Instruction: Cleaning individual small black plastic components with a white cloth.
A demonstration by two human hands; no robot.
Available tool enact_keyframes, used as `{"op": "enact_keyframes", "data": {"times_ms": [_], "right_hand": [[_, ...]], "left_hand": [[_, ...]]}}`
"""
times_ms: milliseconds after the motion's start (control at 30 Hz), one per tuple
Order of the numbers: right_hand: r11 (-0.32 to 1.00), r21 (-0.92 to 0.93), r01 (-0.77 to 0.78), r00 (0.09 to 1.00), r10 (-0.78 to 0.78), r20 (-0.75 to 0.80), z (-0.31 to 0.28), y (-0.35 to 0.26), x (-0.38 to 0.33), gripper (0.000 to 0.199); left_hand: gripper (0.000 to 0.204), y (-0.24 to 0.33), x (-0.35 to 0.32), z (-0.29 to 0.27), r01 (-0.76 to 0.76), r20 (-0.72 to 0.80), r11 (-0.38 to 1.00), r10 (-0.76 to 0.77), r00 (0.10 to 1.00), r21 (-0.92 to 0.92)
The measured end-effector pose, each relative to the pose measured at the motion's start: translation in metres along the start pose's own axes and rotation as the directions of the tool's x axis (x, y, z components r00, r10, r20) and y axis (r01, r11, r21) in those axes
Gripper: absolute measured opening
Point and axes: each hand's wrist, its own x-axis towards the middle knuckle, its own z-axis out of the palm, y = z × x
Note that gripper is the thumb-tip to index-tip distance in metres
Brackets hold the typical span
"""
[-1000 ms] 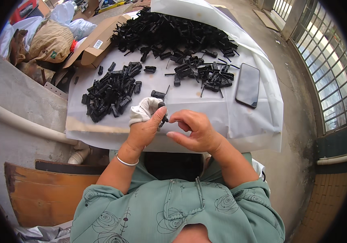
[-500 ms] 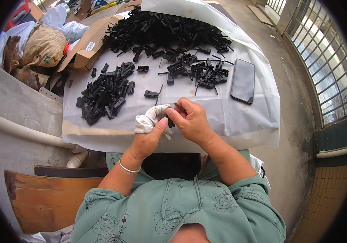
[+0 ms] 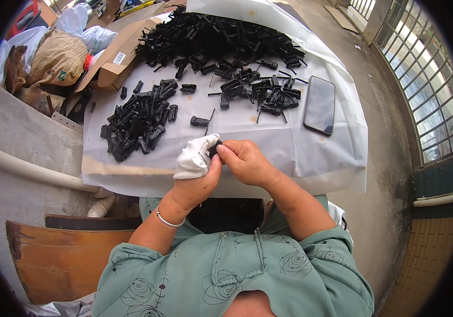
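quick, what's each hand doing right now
Left hand: fingers wrapped in white cloth, closed on a small black plastic part.
Right hand: fingers closed on the same part.

Makeshift outdoor workshop, heaped black plastic parts, cardboard box, concrete floor

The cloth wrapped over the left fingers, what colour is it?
White; the cloth shows best in the head view.

One head-worn fisheye view looks steeply down, close over the table.
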Motion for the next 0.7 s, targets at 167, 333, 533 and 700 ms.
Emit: {"op": "enact_keyframes", "data": {"times_ms": [167, 333, 533, 700], "right_hand": [[0.999, 0.026, -0.047, 0.997, 0.049, -0.06, 0.009, 0.004, 0.002, 0.027], [0.996, 0.019, -0.09, 0.994, 0.091, -0.067, 0.009, 0.002, 0.002, 0.027], [0.995, -0.047, 0.086, 0.988, -0.092, -0.125, -0.004, 0.003, 0.0, 0.022], [0.854, -0.472, 0.219, 0.967, -0.255, -0.011, -0.015, 0.003, -0.005, 0.014]], "left_hand": [[0.03, -0.007, 0.003, -0.001, -0.161, -0.022, 0.976, 0.166, 0.986, 0.148], [0.03, -0.006, 0.004, -0.002, -0.248, 0.037, 0.92, 0.248, 0.968, 0.305], [0.03, -0.003, 0.013, -0.003, 0.089, 0.042, 0.972, -0.081, 0.996, -0.216], [0.031, 0.0, 0.018, -0.024, 0.315, 0.112, 0.806, -0.301, 0.947, -0.501]]}}
